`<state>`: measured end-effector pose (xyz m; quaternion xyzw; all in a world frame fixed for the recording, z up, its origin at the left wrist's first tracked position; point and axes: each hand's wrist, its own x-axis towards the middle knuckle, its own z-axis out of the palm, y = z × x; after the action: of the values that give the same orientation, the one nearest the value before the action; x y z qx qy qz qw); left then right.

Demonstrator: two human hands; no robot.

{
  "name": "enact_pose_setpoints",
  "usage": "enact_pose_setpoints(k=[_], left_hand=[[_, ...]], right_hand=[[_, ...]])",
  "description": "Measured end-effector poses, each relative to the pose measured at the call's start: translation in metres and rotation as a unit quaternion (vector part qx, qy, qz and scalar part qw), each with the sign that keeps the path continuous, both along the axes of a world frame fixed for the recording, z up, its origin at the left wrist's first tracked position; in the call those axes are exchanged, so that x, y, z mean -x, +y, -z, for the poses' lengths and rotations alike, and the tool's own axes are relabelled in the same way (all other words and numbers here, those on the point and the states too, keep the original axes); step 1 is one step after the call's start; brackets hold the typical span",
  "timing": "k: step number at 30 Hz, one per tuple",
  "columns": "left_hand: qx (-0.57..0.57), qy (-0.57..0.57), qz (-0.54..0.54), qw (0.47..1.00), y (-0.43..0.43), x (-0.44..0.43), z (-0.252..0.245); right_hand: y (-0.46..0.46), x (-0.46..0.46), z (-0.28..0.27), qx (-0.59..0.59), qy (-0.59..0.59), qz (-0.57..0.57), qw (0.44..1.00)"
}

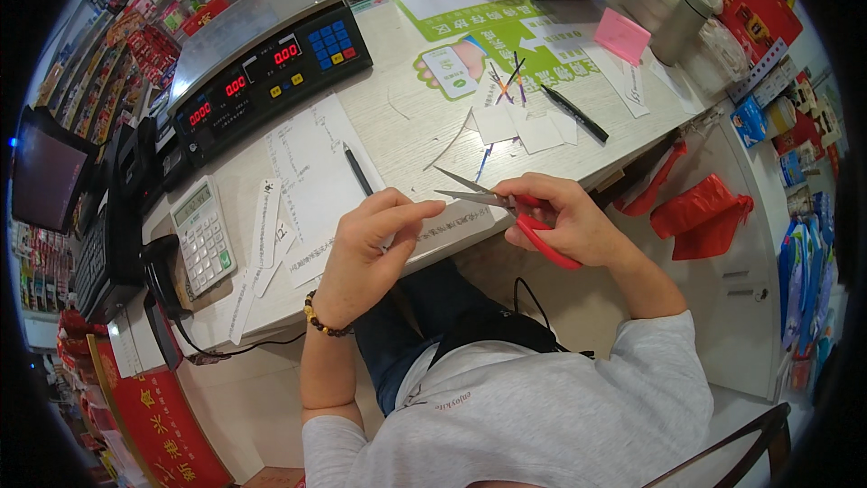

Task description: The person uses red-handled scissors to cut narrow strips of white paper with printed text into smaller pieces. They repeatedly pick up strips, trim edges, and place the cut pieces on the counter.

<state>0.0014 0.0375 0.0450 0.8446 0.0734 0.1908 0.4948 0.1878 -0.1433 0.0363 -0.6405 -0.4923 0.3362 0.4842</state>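
Note:
My right hand [565, 220] holds red-handled scissors [474, 198], fingers in the loops and the blades parted, pointing left over the counter's front edge. Beside the blade tips, my left hand [376, 247] hovers with a bead bracelet on its wrist; its thumb and fingers are bent, and whether it pinches anything is unclear. A paper strip with handwriting [455, 225] lies under and between the hands. Just beyond my left hand, a dark pen [357, 168] rests on a handwritten sheet [305, 156]. Blank paper pieces [542, 130] and a black marker [574, 113] lie beyond the scissors.
A calculator [203, 236], a barcode scanner [161, 271] and written paper strips [261, 234] are at the left. Behind them stands a digital scale [271, 82]. A grey tumbler [681, 26] and a pink card [622, 36] stand at the back right. Red bags [704, 216] hang beyond the counter's right edge.

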Motion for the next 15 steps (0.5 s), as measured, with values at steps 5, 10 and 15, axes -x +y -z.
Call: enact_pose_setpoints(k=[5, 10, 15], left_hand=[[-0.010, -0.002, 0.001, 1.000, 0.0028, -0.0019, 0.0011], [-0.048, -0.018, 0.000, 0.999, 0.0058, -0.0032, -0.0019], [-0.067, -0.012, 0.017, 0.998, 0.0065, -0.0043, -0.0066]], right_hand=[[-0.0016, -0.0014, 0.0022, -0.012, -0.002, -0.008, 1.000], [-0.0012, -0.0035, 0.0014, -0.005, -0.007, -0.020, 1.000], [-0.0013, -0.0045, 0.0046, -0.015, -0.020, -0.019, 0.999]])
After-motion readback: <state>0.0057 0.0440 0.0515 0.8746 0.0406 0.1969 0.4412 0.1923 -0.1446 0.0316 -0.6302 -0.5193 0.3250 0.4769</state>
